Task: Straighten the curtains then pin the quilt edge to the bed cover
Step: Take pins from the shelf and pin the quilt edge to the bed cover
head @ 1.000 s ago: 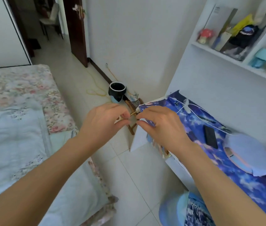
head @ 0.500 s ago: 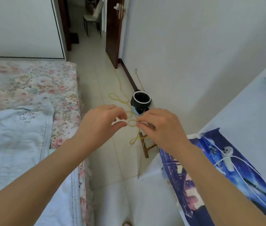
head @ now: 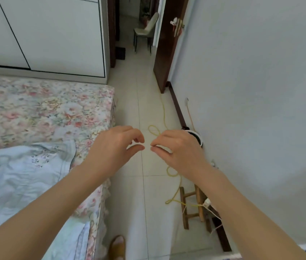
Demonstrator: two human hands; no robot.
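Hovering mid-air: left hand (head: 113,147) grip apart | right hand (head: 176,149) grip pinched together, contents unclear | yellow cord (head: 164,117) on floor beneath

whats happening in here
A person stands between the bed and the wall, both hands raised over the floor. The right hand pinches something too small to make out; the left hand is loosely curled beside it. The quilt lies rumpled on the bed cover, unpinned.
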